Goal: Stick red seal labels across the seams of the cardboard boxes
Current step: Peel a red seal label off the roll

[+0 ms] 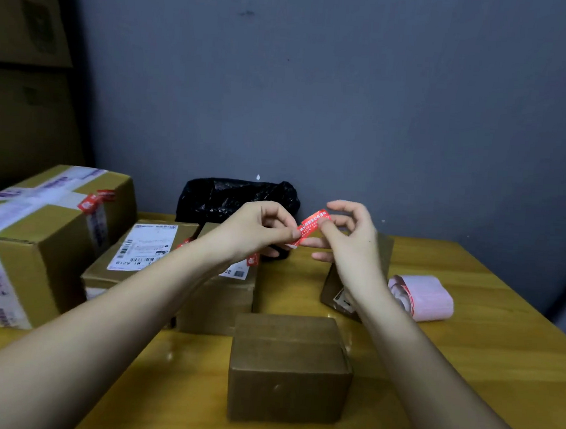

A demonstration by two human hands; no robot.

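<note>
Presently a red seal label (pixel 311 228) is held in the air above the wooden table (pixel 500 346), pinched at its lower end by the left hand (pixel 260 228) and at its upper end by the thumb and fingers of the right hand (pixel 349 234); both hands are thus closed on the label, and it touches no box. The step in hand is judged to be the readying of a freed label, not yet its sticking. A plain small box (pixel 289 369), whose top seam bears no red label, is seen nearest the camera and directly below the hands. Seals are already carried by the large taped box (pixel 39 230) at the left and by the two labelled parcels (pixel 145 251) beside it. A pink label roll (pixel 426 298) lies at the right. Next, the label would need to be lowered and pressed flat crosswise over the small box's seam, with care that it is not folded upon itself.
</note>
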